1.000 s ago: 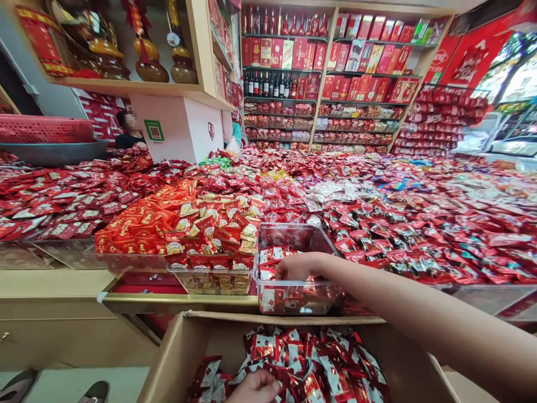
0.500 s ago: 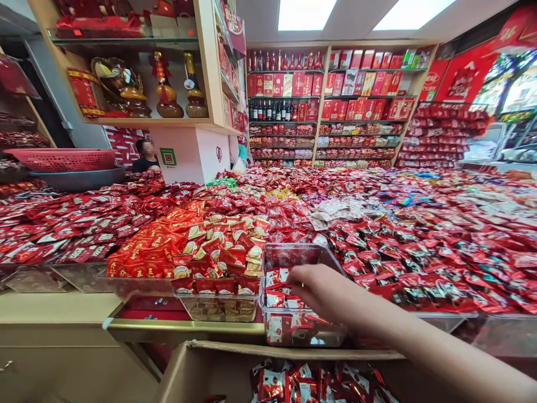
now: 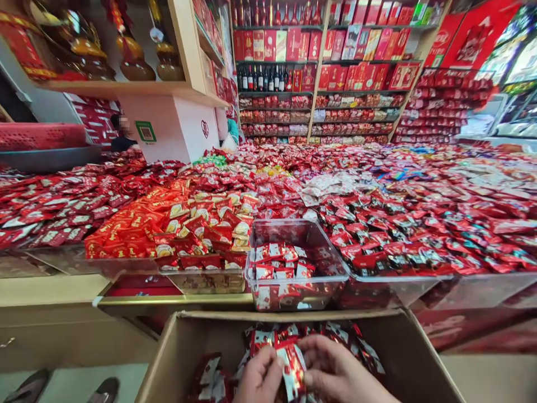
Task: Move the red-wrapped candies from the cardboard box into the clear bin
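Over the open cardboard box (image 3: 172,358), both hands hold one red and white candy packet (image 3: 291,366). My left hand (image 3: 260,378) pinches its left edge, and the fingers of my right hand (image 3: 331,369) are closed on its right side. Loose packets of the same kind (image 3: 210,375) lie in the box beneath and behind the hands. Just beyond the box is a clear plastic bin (image 3: 300,291), with similar packets (image 3: 283,271) in rows at its front. The back part of that bin shows its bare wall.
Heaps of wrapped sweets (image 3: 398,235) cover the wide counter. Durian-labelled packets (image 3: 210,229) sit left of the bin. A white pillar (image 3: 155,123) and stacked basins (image 3: 46,151) stand at the left. Dark shoes (image 3: 104,389) show at the lower left, and a person is partly visible behind the pillar.
My right hand has moved from the plastic bin down to the box. My left hand has come into view, and both now hold a packet. The view has tilted downward.
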The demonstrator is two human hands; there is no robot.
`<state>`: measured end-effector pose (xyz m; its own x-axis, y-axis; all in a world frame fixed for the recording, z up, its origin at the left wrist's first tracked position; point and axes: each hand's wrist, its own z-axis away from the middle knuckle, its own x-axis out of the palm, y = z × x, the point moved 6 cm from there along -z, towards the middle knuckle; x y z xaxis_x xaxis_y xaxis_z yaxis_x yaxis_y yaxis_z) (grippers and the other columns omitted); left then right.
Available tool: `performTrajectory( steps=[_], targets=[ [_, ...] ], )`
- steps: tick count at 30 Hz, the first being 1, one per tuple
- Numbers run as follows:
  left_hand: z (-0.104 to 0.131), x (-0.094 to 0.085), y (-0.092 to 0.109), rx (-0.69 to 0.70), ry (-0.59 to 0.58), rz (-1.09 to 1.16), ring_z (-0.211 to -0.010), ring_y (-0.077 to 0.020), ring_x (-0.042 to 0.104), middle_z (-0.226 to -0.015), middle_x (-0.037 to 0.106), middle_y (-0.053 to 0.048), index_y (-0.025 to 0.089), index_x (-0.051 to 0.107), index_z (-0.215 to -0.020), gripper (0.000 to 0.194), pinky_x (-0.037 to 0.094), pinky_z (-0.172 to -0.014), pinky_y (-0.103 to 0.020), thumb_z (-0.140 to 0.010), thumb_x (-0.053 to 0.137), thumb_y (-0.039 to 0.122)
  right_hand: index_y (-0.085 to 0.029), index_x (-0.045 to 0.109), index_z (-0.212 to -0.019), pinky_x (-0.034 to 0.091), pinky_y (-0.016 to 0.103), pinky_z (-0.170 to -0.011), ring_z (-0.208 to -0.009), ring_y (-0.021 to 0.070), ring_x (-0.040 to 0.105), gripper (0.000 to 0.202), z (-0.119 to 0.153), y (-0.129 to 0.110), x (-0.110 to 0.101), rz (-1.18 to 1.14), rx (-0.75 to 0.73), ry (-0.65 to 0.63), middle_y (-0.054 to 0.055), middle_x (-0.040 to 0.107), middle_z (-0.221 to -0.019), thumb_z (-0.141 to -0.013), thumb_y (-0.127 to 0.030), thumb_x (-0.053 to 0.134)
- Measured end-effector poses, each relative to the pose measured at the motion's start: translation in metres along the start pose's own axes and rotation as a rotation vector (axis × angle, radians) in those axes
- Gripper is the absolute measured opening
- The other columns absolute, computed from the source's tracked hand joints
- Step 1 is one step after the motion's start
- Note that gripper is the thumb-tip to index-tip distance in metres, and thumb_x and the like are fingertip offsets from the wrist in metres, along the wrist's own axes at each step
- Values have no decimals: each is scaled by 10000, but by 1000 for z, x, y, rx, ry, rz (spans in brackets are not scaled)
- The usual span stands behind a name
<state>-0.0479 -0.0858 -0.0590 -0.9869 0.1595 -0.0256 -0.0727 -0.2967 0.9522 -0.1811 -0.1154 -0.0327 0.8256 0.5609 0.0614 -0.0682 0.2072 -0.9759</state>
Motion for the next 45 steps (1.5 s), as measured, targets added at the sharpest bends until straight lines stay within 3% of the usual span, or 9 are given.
performTrajectory(
  steps=[4, 9, 15, 20, 26, 30, 38, 41, 45],
  targets=[
    [4, 10, 15, 43, 25, 181, -483, -70, 373, -567, 454, 49, 168, 457, -685, 276, 360, -417, -182, -755, 436, 434, -192, 457, -951, 366, 204, -492, -548, 85, 471, 400, 0, 1, 3, -251, 58, 55, -35, 496, -654, -613, -275, 654],
    [6, 19, 13, -59, -54, 377, -528, -91, 501, -639, 541, 25, 178, 454, -815, 267, 395, -476, -202, -713, 521, 415, -181, 446, -930, 382, 216, -538, -563, 91, 501, 418, -2, 4, 6, -394, 70, 47, -34, 521, -643, -588, -237, 680],
    [4, 23, 4, -36, -181, 461, -550, -117, 551, -740, 607, -45, 180, 423, -1005, 501, 370, -449, -191, -600, 670, 345, -224, 497, -897, 403, 244, -593, -629, 111, 521, 391, -2, 9, 15, -424, -20, -37, -12, 549, -739, -562, -220, 698],
    [8, 31, -3, -93, -379, 741, -507, -82, 513, -562, 576, 13, 233, 174, -1252, 832, 331, -496, -181, -600, 678, 354, -284, 495, -1006, 406, 250, -593, -656, 119, 522, 450, 7, -5, 20, -428, -18, -159, 6, 549, -852, -590, -258, 665],
    [12, 37, 2, -127, -407, 752, -461, -40, 489, -612, 566, 17, 231, 491, -1096, 580, 288, -454, -152, -571, 682, 389, -201, 528, -690, 383, 221, -576, -568, 89, 497, 194, 5, -2, 18, -405, -25, -107, -26, 539, -635, -594, -289, 671],
    [14, 35, 0, -201, -338, 783, -402, -12, 460, -696, 590, 13, 191, 583, -929, 419, 312, -427, -150, -585, 660, 418, -200, 562, -695, 345, 198, -507, -522, 83, 453, 118, 17, -28, 4, 34, -133, 3, -28, 533, -579, -662, -300, 614],
    [8, 26, -31, -333, -340, 607, -441, -53, 523, -592, 612, -8, 154, 479, -942, 415, 284, -413, -145, -625, 648, 363, -227, 600, -868, 354, 271, -642, -663, 138, 480, 168, 41, -208, -30, 1175, -737, 298, 24, 614, -745, -787, -240, 454],
    [6, 23, -35, -323, -329, 584, -445, -48, 521, -606, 611, -8, 148, 481, -938, 437, 291, -431, -151, -606, 661, 368, -216, 636, -836, 345, 283, -658, -713, 163, 497, 205, -4, -227, -42, 1466, -544, 241, 26, 635, -759, -774, -265, 447],
    [5, 19, -36, -290, -325, 565, -445, -45, 523, -615, 613, -4, 154, 483, -934, 443, 283, -431, -151, -597, 662, 380, -191, 663, -836, 353, 253, -606, -694, 166, 539, 206, -61, -206, -42, 1662, -126, -101, 35, 647, -758, -680, -237, 536]
  ],
)
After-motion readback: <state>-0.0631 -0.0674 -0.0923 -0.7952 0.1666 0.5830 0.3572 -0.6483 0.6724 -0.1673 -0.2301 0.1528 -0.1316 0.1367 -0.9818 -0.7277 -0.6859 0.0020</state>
